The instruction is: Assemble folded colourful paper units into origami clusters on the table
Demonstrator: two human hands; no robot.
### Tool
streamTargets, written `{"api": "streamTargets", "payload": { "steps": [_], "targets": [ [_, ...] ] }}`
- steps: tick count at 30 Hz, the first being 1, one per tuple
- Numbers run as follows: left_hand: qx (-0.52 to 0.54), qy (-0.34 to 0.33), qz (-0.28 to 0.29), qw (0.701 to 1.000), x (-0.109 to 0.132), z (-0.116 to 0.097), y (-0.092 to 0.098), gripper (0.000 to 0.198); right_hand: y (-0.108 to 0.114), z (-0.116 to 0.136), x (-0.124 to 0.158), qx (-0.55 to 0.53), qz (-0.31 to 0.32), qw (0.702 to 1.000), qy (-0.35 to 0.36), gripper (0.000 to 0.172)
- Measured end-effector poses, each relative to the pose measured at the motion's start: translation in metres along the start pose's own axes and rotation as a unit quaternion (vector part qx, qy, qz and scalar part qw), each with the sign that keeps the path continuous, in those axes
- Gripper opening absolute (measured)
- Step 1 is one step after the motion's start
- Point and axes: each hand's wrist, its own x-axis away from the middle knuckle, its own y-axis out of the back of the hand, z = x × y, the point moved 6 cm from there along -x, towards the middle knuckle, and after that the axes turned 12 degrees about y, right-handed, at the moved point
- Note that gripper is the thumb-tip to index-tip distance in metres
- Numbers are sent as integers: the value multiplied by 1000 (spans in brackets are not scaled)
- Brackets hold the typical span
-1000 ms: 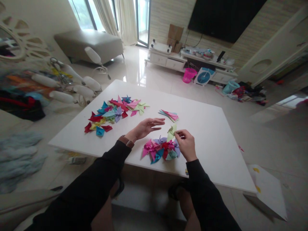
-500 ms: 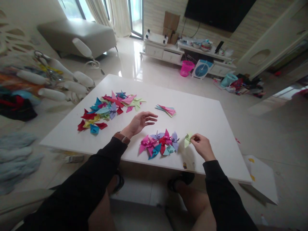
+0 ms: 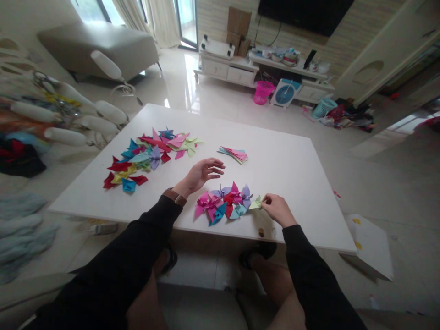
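Observation:
My right hand point(image 3: 277, 209) pinches a pale green origami crane point(image 3: 255, 203) by one end, right beside a near cluster of folded paper cranes point(image 3: 229, 200) in pink, red, blue, purple and mint. My left hand point(image 3: 203, 173) hovers over the white table with fingers apart and nothing in it. Just beyond its fingertips lies a fanned stack of narrow folded paper pieces point(image 3: 234, 154) in pink, blue and green. A larger pile of colourful folded paper pieces point(image 3: 151, 153) covers the table's left part.
The white table point(image 3: 275, 151) reaches across in front of my knees. Lamp arms with white shades point(image 3: 108, 111) stand off its left edge. A white box-like piece point(image 3: 371, 245) is at the lower right. Farther off are a pink basket point(image 3: 263, 93) and a blue fan point(image 3: 285, 93).
My right hand has moved left with the pale green crane, bringing it up to the near cluster. My left hand stays much the same. The view has shifted slightly.

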Motion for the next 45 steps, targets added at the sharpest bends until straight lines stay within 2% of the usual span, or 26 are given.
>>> {"api": "streamTargets", "payload": {
  "steps": [10,19,23,27,31,34,39,45],
  "targets": [
    [-6,-6,2,1000,5,-3,4,29,-14,10,-3,-5,14,1000,17,12],
    [-20,-8,-10,1000,8,-7,9,30,-1,25,-5,42,14,999,13,15],
    [-48,-9,-37,998,7,-7,15,30,1,34,-10,71,29,997,11,12],
    [-84,2,-92,992,9,-6,26,24,4,26,-12,90,50,995,-1,14],
    [-124,25,-155,980,13,-4,40,18,-2,8,-7,61,90,994,-16,15],
    [-140,29,-182,973,15,-4,48,17,-7,0,-2,40,119,992,-19,16],
    [-154,30,-185,970,12,-2,49,16,-10,2,0,32,130,991,-4,14],
    [-149,34,-175,973,4,2,41,16,-9,8,-3,69,85,994,13,9]
  ]
}}
